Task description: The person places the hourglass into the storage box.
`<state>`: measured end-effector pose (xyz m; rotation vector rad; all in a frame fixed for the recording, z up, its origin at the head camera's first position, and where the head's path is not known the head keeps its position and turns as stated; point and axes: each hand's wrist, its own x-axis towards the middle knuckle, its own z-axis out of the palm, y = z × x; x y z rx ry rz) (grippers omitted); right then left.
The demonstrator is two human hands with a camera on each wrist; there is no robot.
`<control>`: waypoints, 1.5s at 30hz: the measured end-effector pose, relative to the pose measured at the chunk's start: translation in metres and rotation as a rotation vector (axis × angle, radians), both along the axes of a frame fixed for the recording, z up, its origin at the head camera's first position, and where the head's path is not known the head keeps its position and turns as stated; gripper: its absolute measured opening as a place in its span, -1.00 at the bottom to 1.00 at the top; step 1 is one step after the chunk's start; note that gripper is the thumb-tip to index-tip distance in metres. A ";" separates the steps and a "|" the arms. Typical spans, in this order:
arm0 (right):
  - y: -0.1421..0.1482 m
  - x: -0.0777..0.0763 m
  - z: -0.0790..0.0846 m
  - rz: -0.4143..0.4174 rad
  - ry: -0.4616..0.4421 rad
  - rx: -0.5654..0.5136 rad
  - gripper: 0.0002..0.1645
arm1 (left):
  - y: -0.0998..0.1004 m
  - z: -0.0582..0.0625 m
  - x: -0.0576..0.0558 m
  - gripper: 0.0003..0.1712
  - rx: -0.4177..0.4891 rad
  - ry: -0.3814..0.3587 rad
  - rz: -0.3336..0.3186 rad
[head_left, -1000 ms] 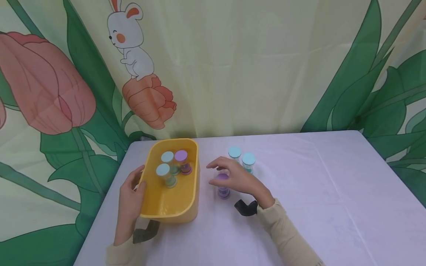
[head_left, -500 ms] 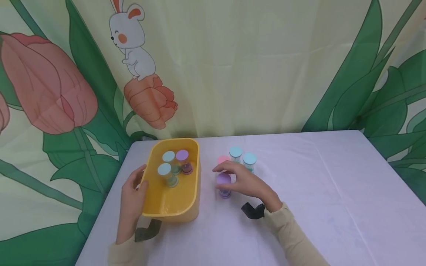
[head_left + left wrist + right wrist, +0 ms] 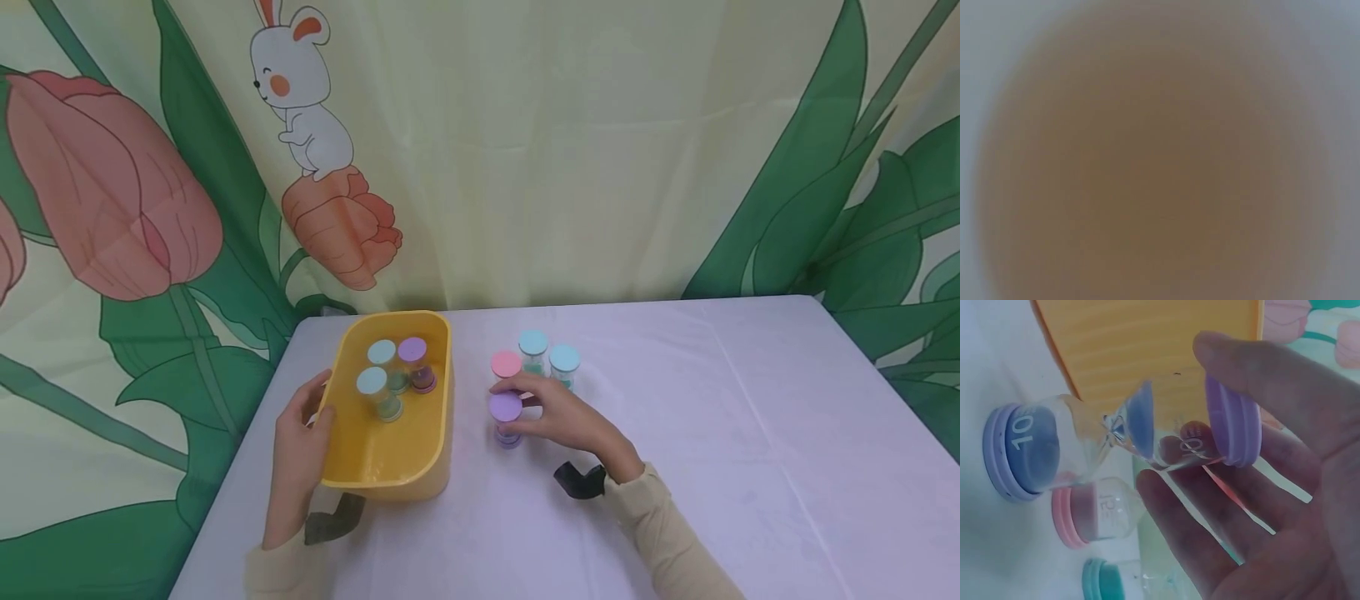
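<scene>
The left hand grips a yellow bin; right of it, the right hand pinches a purple-capped hourglass.

Upright purple-capped hourglass near yellow bin

The table carries a yellow tub and hourglasses.

there are two purple-capped sand timers, one pink-capped timer, four blue-capped timers, one yellow bin and two hands.
</scene>
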<state>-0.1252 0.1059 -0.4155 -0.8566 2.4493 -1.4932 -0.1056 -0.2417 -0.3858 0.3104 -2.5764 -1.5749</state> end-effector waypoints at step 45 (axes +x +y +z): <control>-0.020 -0.007 0.053 0.019 0.096 -0.010 -0.42 | 0.000 0.001 0.001 -0.43 -0.003 -0.018 -0.004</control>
